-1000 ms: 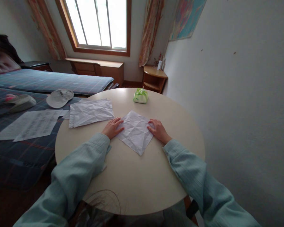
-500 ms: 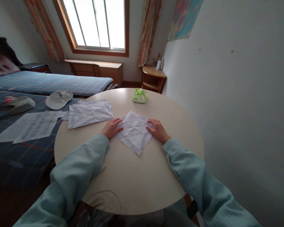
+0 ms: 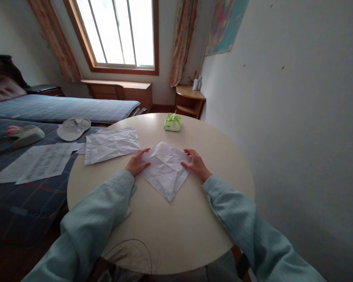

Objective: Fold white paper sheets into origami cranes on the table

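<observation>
Your white sheet sits at the middle of the frame, over the round cream counter, turned like a diamond with one corner pointing at the bottom edge; folds and creases cross its face. Your left hand is at the sheet's left corner, partly open, the thumb lying over the paper and the fingers along the upper edge. Your right hand mirrors it at the right corner, also half open, thumb on top and fingers curled; whether either hand actually pinches the paper, you cannot tell from this view. Your pale green sleeves run in from the lower left and lower right. Left of centre, just beside your left hand, creased papers overlap near the counter's edge. A green pack stands on the far part of the counter, above the sheet in the frame. At the left, a plaid bed carries printed pages and, higher up, a pale cap. A bright window fills the upper left of centre.
</observation>
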{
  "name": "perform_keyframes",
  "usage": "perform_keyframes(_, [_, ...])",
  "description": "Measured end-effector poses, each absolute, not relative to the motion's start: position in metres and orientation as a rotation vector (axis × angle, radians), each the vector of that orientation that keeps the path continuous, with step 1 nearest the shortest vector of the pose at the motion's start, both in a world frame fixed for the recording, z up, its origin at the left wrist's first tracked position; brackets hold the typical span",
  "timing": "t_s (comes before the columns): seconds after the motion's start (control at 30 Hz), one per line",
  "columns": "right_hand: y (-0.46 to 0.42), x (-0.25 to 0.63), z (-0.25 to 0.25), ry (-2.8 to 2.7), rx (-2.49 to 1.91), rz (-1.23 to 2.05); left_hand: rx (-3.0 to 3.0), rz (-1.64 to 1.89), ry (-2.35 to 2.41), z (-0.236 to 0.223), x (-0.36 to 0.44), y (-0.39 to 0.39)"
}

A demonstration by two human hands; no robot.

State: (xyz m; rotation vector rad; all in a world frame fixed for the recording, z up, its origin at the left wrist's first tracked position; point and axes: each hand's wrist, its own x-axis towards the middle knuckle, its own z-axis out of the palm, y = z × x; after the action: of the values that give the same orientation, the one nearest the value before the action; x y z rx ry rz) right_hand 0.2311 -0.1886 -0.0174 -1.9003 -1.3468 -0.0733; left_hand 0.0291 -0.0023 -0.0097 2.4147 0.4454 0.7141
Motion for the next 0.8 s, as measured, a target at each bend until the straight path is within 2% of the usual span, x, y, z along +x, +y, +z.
perform_keyframes(0.2, [-0.192, 0.232, -0.013, -1.103, -2.030, -0.009, 2.337, 0.743, 0.534, -0.017, 0.030, 0.003])
perform_keyframes(0.4, [-0.190, 0.230, -0.012, -1.151, -2.152, -0.014, 2.489, 0.867, 0.694, -0.016, 0.028, 0.006])
perform_keyframes(0.5, [-0.188, 0.230, -0.014, -1.191, -2.177, -0.053, 2.651, 0.986, 0.607, -0.010, 0.027, -0.004])
perform_keyframes(0.67, [-0.188, 0.229, -0.012, -1.164, -2.131, -0.054, 2.779, 0.683, 0.229, -0.010, 0.031, -0.027])
perform_keyframes(0.8, [-0.189, 0.231, -0.012, -0.984, -1.987, -0.001, 2.711, 0.713, 0.529, -0.023, 0.033, -0.024])
